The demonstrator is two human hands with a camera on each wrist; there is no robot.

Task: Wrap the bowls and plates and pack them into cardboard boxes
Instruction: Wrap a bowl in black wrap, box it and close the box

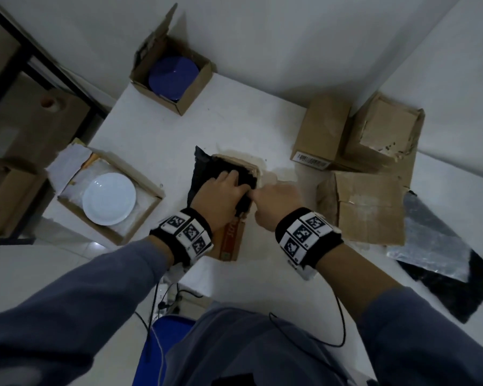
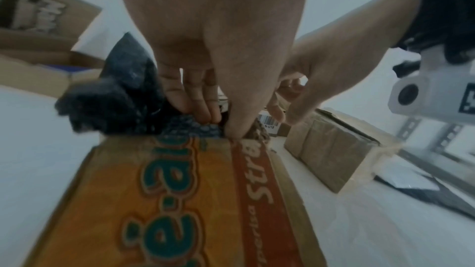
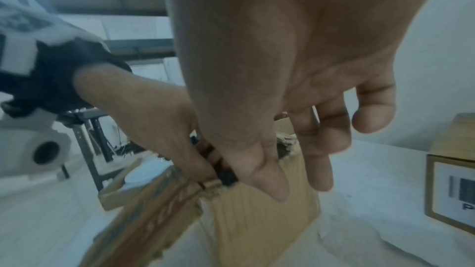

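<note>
Step in hand, as judged: a black bubble-wrapped bundle (image 1: 221, 174) is being pushed into the orange printed box (image 1: 230, 240) at worktop (image 1: 234, 126) centre. Left hand (image 1: 221, 196) is laid over the bundle with fingers pressed down onto the wrap; whether they curl round it cannot be told. Right hand (image 1: 276, 201) is clamped on the box's right rim, thumb and fingers pinched at the torn cardboard edge. To do it well: the rim should be held spread while the wrap is fed down evenly, loose wrap corner at the far left tucked in last, no force on the torn edge. What is inside the wrap is hidden. Other containers: a far-left box (image 1: 173, 76) holds a blue plate or bowl (image 1: 173, 78), unwrapped; a near-left box (image 1: 106, 190) holds a white plate (image 1: 109, 199) on white paper, unwrapped. At right, a closed barcode box (image 1: 321, 135), a taller box (image 1: 385, 135) and flattened cardboard (image 1: 368, 207); contents not visible. Spare black wrap (image 1: 444, 263) lies at the far right.
</note>
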